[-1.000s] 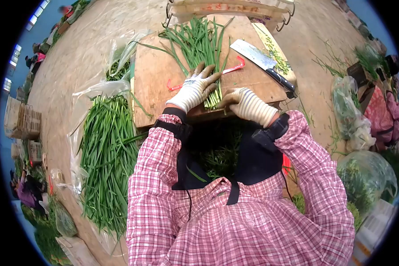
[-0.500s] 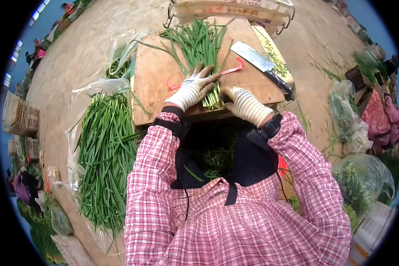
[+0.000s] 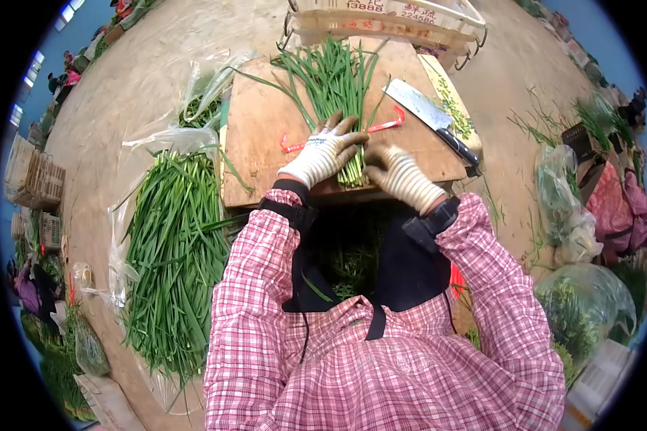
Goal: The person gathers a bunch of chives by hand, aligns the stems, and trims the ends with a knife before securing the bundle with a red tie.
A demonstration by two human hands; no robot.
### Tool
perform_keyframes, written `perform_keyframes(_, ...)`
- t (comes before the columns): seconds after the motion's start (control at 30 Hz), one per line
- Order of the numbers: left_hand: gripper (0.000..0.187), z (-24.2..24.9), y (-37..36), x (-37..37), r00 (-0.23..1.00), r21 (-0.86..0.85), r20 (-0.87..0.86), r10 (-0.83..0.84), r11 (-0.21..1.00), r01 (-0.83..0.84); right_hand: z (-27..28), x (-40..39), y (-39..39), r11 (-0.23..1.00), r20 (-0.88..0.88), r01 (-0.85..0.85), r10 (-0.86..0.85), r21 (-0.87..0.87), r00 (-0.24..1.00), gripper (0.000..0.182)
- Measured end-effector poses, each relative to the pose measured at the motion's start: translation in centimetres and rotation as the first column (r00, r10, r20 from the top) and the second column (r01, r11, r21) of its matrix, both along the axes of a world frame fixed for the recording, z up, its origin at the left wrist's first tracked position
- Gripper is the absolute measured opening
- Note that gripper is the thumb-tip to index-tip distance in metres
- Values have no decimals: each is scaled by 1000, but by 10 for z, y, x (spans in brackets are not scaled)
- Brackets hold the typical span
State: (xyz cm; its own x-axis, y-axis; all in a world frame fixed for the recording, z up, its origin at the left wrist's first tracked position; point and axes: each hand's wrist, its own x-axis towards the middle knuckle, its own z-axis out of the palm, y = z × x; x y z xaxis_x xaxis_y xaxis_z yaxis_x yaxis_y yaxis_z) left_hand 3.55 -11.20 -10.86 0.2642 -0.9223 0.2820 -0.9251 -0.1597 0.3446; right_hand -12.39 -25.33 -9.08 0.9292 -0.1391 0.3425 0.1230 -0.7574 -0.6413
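A bundle of long green garlic chives (image 3: 332,79) lies on a wooden board (image 3: 255,108), its pale cut ends toward me. My gloved left hand (image 3: 325,152) lies across the lower stems, its fingers curved over them. Beside the cut ends is my gloved right hand (image 3: 401,172), with its fingers curled in and slightly blurred; anything in them is hidden. A red strip (image 3: 387,126) passes under the bundle and sticks out on both sides. To the right rests a cleaver (image 3: 424,108), its black handle pointing toward me.
A large pile of chives (image 3: 176,266) lies on plastic sheeting at the left. Behind the board stands a plastic crate (image 3: 381,25). Chopped bits cover a yellowish strip (image 3: 449,93) along the board's right edge. Bagged greens (image 3: 586,302) sit on the right.
The view has shifted slightly, so the board sits lower and farther right. My right hand's fingers have curled and lifted a little beside the stems. My left hand stays on the bundle.
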Motion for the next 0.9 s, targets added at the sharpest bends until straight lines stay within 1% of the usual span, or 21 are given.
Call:
perform_keyframes(0.03, 36, 1, 1, -1, 1000, -4, 13, -5, 1000, 5, -7, 2, 1, 990, 125, -74, 90, -122, 988, 25)
perform_keyframes(0.07, 36, 0, 0, -1, 1000, -20, 5, -5, 1000, 5, -3, 0, 5, 986, 67, -60, 71, -153, 995, 23)
perform_keyframes(0.1, 37, -2, 1, -2, 1000, -35, -7, -4, 999, 3, -4, 2, 2, 986, 75, -71, 83, -153, 994, 23)
perform_keyframes(0.13, 38, -3, 0, -2, 1000, -48, 9, -4, 999, 4, -5, 3, -4, 999, -11, -40, 40, 34, 999, 21)
perform_keyframes(0.17, 40, 1, 1, -5, 1000, -53, 6, 14, 998, -14, -6, 5, -9, 976, -106, 10, 13, 216, 994, 19)
perform_keyframes(0.2, 40, 4, 1, -5, 998, -143, -52, 43, 989, -50, 1, 9, -14, 976, -94, 35, -15, 214, 995, 17)
perform_keyframes(0.23, 40, 6, 0, -3, 991, -231, -112, 67, 969, -92, -7, 14, -25, 998, 28, 54, -54, 15, 998, 16)
perform_keyframes(0.3, 35, 22, 10, 4, 942, -479, -303, 146, 831, -284, -9, 27, -38, 995, 128, 97, -93, -20, 987, 17)
perform_keyframes(0.33, 25, 30, 19, 5, 892, -488, -350, 285, 758, -434, -9, 34, -43, 995, 135, 95, -92, -12, 986, 17)
perform_keyframes(0.37, 17, 45, 34, 5, 837, -260, -125, 532, 797, -545, -8, 39, -47, 975, 28, 155, -153, -159, 988, 18)
perform_keyframes(0.4, 16, 46, 44, 5, 827, -146, 37, 560, 822, -550, -7, 41, -49, 931, -72, 195, -227, -308, 971, 18)
perform_keyframes(0.43, 15, 47, 53, 5, 804, -33, 201, 560, 824, -565, -5, 42, -51, 932, -69, 195, -226, -304, 972, 18)
perform_keyframes(0.5, 13, 42, 64, 7, 816, -15, 203, 542, 835, -551, 2, 46, -54, 920, -244, 116, -218, -375, 945, 18)
perform_keyframes(0.53, 12, 40, 66, 8, 830, 5, 200, 521, 846, -533, 1, 46, -55, 924, -190, 119, -199, -363, 961, 16)
perform_keyframes(0.57, 12, 35, 62, 13, 828, 3, 206, 522, 845, -534, -2, 46, -60, 925, -185, 120, -197, -361, 963, 16)
perform_keyframes(0.63, 11, 21, 55, 27, 865, -21, 8, 502, 865, -502, -11, 51, -64, 911, -108, 192, -246, -364, 963, 14)
perform_keyframes(0.7, 9, 11, 49, 36, 855, -121, -13, 519, 848, -517, -15, 56, -70, 902, -132, 214, -281, -375, 951, 13)
perform_keyframes(0.77, 11, 26, 52, 32, 859, -55, -29, 512, 857, -512, -17, 57, -71, 908, -88, 224, -270, -355, 959, 14)
perform_keyframes(0.83, 19, 31, 60, 27, 858, -78, 12, 514, 856, -512, -17, 56, -76, 904, -79, 184, -231, -387, 970, 15)
perform_keyframes(0.87, 19, 37, 74, 31, 846, -76, 21, 533, 844, -530, -11, 52, -74, 924, -90, 179, -221, -337, 971, 15)
perform_keyframes(0.9, 25, 45, 91, 36, 840, -52, -23, 543, 838, -543, -6, 49, -74, 941, -103, 176, -214, -288, 971, 16)
